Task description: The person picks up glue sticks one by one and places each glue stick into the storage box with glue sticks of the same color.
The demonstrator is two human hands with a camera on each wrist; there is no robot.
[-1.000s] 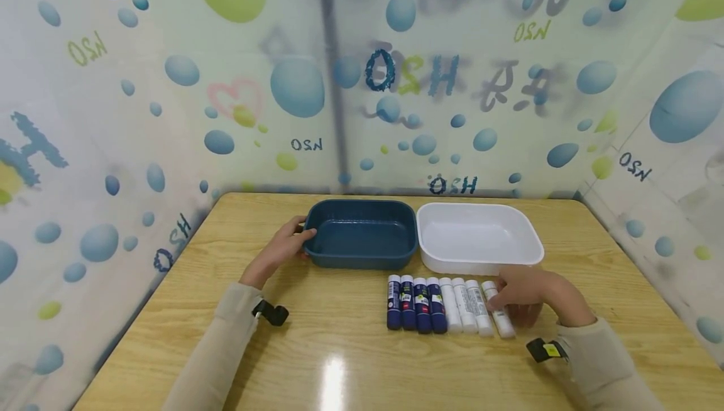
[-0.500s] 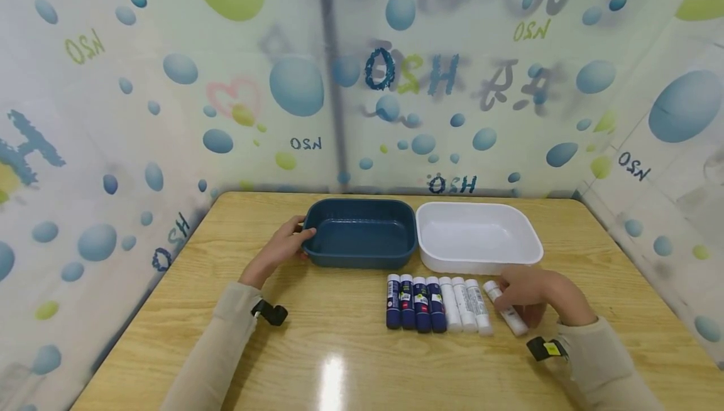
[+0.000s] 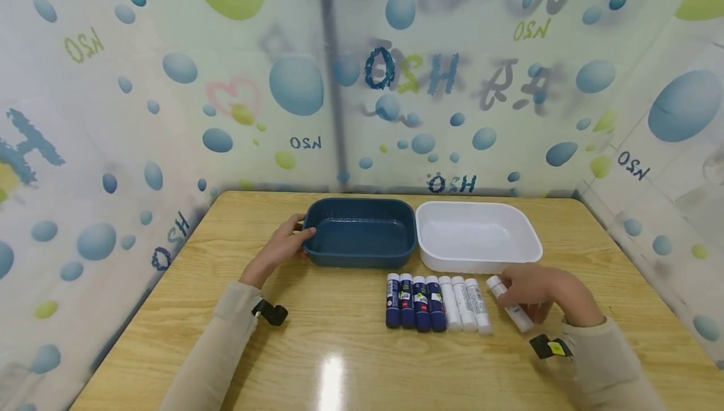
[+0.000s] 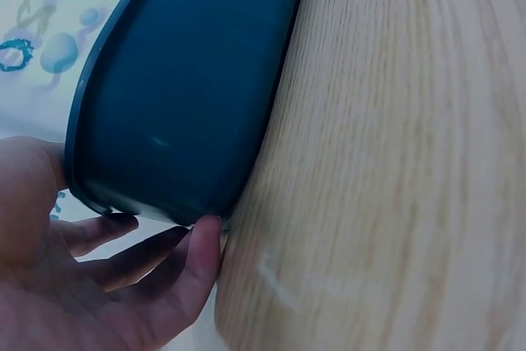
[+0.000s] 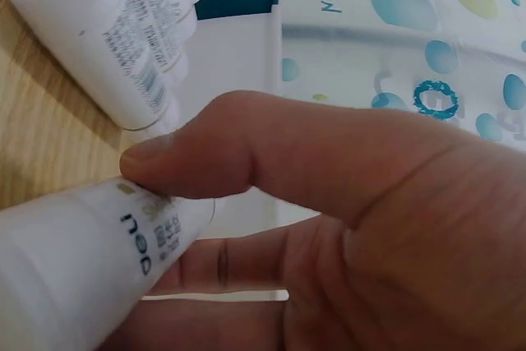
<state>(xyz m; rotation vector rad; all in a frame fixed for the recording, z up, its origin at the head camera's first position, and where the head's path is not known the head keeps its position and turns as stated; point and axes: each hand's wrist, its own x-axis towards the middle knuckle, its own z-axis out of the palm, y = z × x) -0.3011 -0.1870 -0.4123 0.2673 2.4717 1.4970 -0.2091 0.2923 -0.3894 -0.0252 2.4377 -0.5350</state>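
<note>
At the lower right of the head view, a white tube (image 3: 518, 316) lies aslant, its upper end toward the left, and the right hand (image 3: 534, 288) pinches it. The right wrist view shows the thumb pressed along the upper side and the fingers below; dark lettering faces up on the tube. Whether it touches the table (image 3: 351, 376) I cannot tell.

Just left of it, near the lower middle of the frame, three white tubes (image 3: 464, 305) lie side by side, and next to them, farther left, four dark blue tubes (image 3: 415, 304) with white tops continue the row. Above the row stands a white tray (image 3: 477, 235), right of centre, beside a dark blue tray (image 3: 362, 232). The left hand (image 3: 277, 247) grips the blue one's left end, thumb over the rim, fingers outside. Across the top, a wall (image 3: 430, 27) carries blue and green spots.
</note>
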